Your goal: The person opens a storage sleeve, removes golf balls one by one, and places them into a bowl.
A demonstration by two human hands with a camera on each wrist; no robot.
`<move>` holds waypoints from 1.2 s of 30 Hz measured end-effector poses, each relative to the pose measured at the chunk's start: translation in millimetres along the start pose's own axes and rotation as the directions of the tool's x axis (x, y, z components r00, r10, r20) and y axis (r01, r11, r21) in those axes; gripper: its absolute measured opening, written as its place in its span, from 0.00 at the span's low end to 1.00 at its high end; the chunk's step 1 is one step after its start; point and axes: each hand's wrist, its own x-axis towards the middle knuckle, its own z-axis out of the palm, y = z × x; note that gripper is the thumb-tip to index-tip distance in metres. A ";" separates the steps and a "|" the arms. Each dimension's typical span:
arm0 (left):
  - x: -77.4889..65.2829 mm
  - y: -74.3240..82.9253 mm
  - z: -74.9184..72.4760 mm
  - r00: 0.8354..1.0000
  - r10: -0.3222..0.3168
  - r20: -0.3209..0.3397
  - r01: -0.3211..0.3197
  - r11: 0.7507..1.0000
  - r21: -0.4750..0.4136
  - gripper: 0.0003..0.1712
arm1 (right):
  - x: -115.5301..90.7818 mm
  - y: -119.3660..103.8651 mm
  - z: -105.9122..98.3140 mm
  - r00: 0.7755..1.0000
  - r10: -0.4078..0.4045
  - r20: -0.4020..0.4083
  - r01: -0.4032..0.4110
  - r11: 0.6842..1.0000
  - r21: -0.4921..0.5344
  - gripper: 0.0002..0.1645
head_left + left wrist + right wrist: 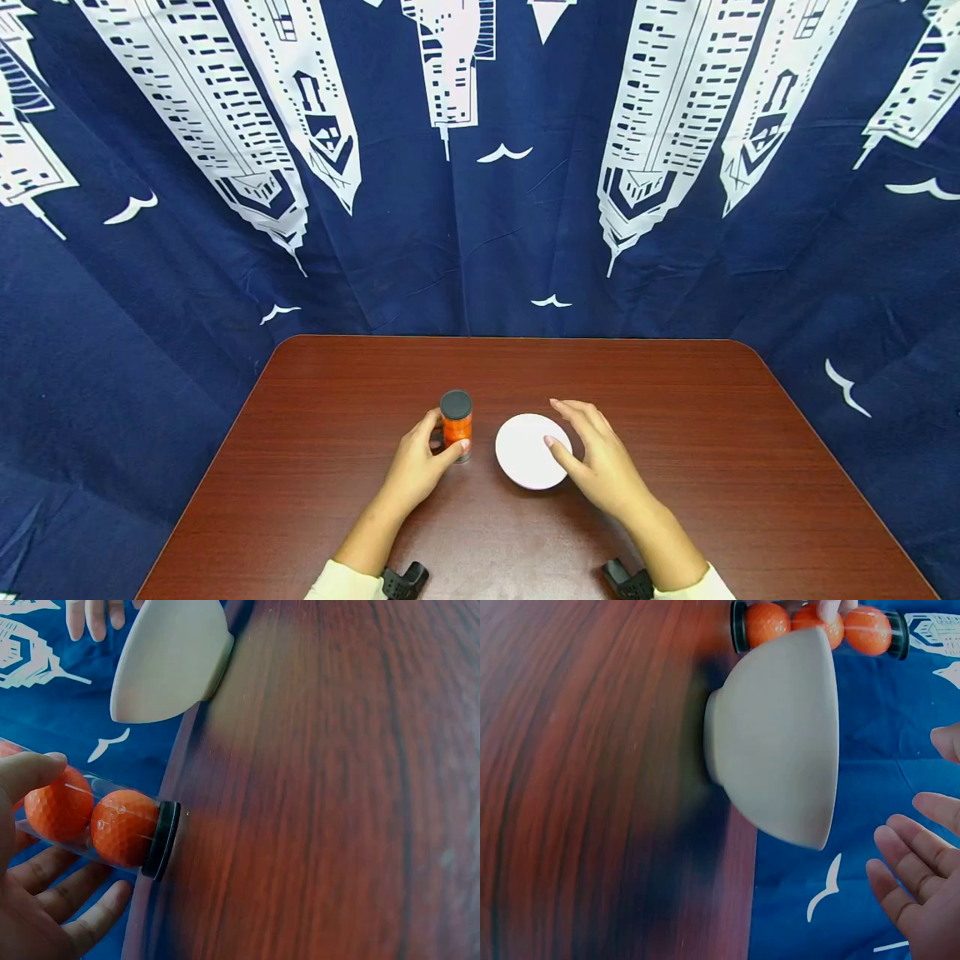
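My left hand (414,468) holds a clear tube of orange golf balls (457,432), which stands upright with a dark cap on top. In the left wrist view the thumb lies across the tube (126,827) and the fingers are on its other side; a black cap closes its lower end, close to the tabletop. A white bowl (529,452) stands on its foot to the right of the tube. My right hand (602,467) is at the bowl's right side, fingers spread and nothing held. In the right wrist view a gap shows between those fingertips and the bowl (784,739).
The brown wooden table (360,375) has rounded far corners. Behind it hangs a dark blue cloth (420,250) printed with white buildings and birds. A dark band (405,579) sits at the left wrist, another (628,581) at the right.
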 end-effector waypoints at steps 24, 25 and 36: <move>-6.5 20.2 5.1 0.989 0.142 -0.043 -0.137 0.985 0.102 0.29 | 8.8 -21.0 9.4 0.991 -0.124 -0.041 0.128 0.987 0.097 0.29; -6.5 21.6 5.8 0.989 0.141 -0.043 -0.136 0.985 0.107 0.30 | 9.6 -21.9 9.8 0.990 -0.131 -0.043 0.135 0.985 0.107 0.30; -6.8 36.1 11.7 0.978 0.201 -0.048 -0.192 0.970 0.147 0.30 | 18.5 -30.7 12.8 0.981 -0.190 -0.046 0.196 0.957 0.216 0.35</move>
